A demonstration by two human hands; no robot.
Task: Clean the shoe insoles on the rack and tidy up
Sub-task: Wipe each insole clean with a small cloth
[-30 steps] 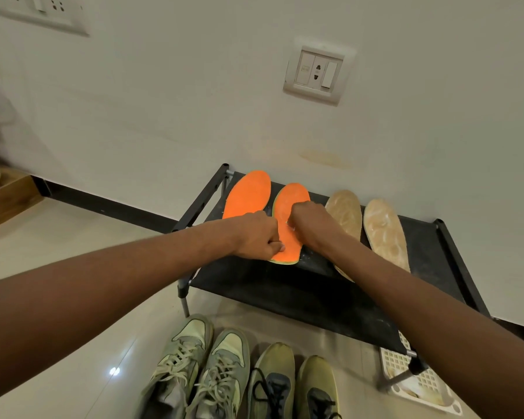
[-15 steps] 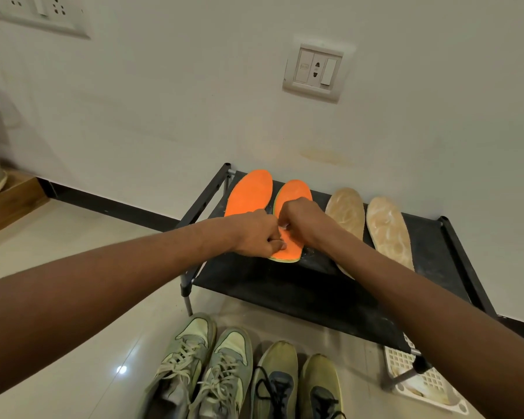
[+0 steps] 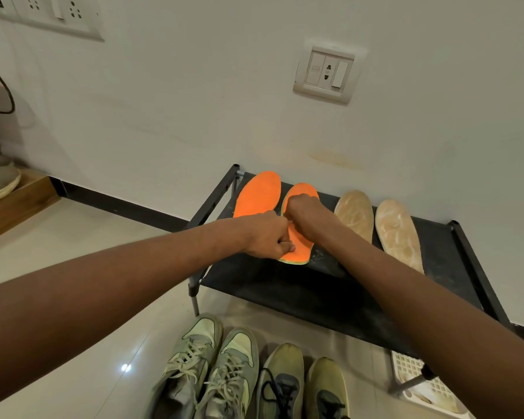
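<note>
Rack (image 3: 285,297): four insoles on top. My left hand (image 3: 266,235) and right hand (image 3: 306,213), both clenched, pressed the right orange insole (image 3: 300,252). What they grasped, I could not tell.

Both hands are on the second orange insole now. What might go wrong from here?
1. The left hand and right hand work on the second orange insole, whose heel lies partway onto the open black shelf; a hard stroke may slide it toward the shoes below.
2. The first orange insole lies right beside it and may get nudged.
</note>
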